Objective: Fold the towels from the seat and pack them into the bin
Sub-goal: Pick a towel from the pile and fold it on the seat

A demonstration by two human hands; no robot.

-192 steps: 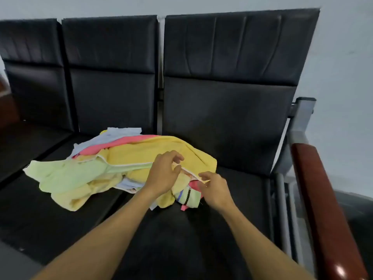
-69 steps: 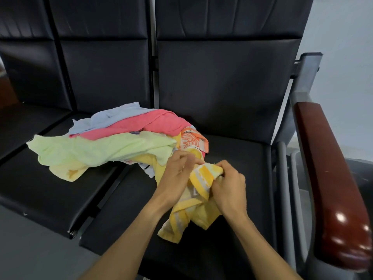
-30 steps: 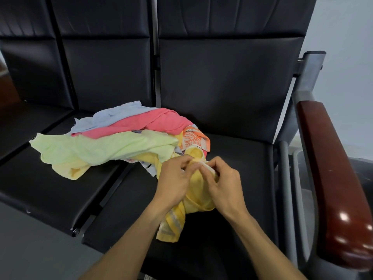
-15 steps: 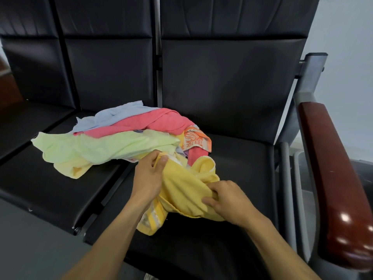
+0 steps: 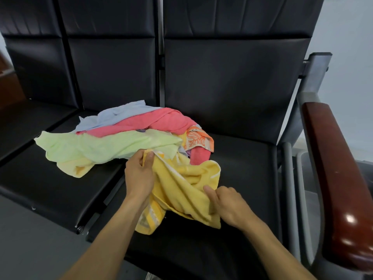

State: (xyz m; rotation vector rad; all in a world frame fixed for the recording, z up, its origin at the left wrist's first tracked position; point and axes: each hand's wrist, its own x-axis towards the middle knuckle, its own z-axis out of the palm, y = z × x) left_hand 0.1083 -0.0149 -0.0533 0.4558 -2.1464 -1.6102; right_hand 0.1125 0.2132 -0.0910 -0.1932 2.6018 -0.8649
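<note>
Towels [image 5: 113, 146] lie heaped across the middle of the seat [image 5: 242, 158], spilling over the gap onto the seat to its left, and one yellow towel [image 5: 181, 188] sits at the heap's near edge, toward the seat's front edge. A second ago both hands were bunched together on this towel, working at one corner. Now they are apart. The left hand [image 5: 139, 176] pinches a banded edge between thumb and curled fingers up by the heap, and the right hand [image 5: 228, 205] grips the cloth lower and to the right, thumb raised. The towel has opened between them. That suggests the person has found two edges and is spreading the cloth to start the first fold. No towel looks folded yet, and no bin can be seen, so the task seems barely begun.

The yellow towel is soft terry, crumpled, with a white-piped hem and a striped yellow-and-white band hanging below the left wrist. It is mostly free of the heap, though its upper part touches a pink towel [image 5: 159, 122] and a pale green towel [image 5: 101, 146]. A light blue towel [image 5: 117, 116] lies at the back, and an orange patterned cloth [image 5: 198, 139] lies at the heap's right edge. A wooden armrest [image 5: 339, 178] stands well to the right.
</note>
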